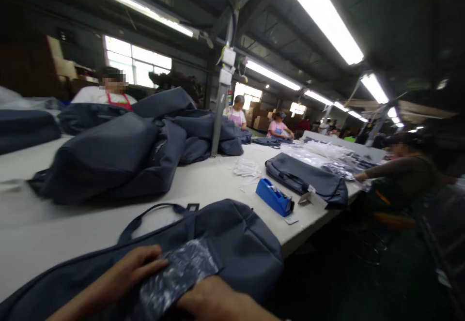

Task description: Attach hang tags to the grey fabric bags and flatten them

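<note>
A dark navy bag (236, 243) lies on the white table (54, 234) in front of me, its carry handle arching over the top. On it rests a crinkled clear plastic packet (178, 275). My left hand (127, 267) lies on the bag with its fingers stretched onto the packet's left edge. My right hand (214, 299) sits at the packet's lower right corner; its fingers are hidden under the packet and the frame edge.
A heap of navy bags (119, 151) fills the table's middle. A blue tape dispenser (274, 197) and another flat bag (305, 178) lie at the right. A pillar (221, 103) rises behind. A seated person (399, 175) is at the right; others work further back.
</note>
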Action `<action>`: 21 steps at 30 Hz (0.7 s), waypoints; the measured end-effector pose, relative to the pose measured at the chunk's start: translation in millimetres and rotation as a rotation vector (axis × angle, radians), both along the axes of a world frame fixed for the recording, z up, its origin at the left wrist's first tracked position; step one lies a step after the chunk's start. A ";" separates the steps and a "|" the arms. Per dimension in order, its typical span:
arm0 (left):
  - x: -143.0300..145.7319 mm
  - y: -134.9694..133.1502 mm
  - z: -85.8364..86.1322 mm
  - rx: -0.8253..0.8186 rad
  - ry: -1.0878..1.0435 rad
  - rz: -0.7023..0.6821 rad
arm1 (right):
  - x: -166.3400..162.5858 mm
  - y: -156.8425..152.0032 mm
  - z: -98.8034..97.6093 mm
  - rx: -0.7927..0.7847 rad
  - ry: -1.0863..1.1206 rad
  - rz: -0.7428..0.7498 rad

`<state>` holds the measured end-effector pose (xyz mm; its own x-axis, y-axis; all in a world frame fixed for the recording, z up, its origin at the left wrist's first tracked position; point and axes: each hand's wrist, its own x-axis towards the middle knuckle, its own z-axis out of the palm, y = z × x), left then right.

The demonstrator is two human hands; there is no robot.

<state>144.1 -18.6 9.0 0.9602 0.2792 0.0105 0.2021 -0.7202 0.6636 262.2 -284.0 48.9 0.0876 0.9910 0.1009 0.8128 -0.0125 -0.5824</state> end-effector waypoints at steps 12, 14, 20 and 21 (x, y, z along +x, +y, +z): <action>-6.5 -26.0 12.9 0.394 -0.014 -0.119 | -28.2 -9.3 -46.9 0.139 -0.360 -0.009; -8.6 -31.7 9.7 0.477 -0.033 -0.106 | -28.6 -14.1 -44.6 0.134 -0.359 0.000; -9.0 -28.9 -11.5 0.581 -0.134 -0.065 | -33.9 -75.0 -47.3 0.285 0.046 -0.179; -8.6 -27.3 -14.7 0.587 -0.122 -0.065 | -37.9 -89.2 -56.5 0.311 0.182 -0.303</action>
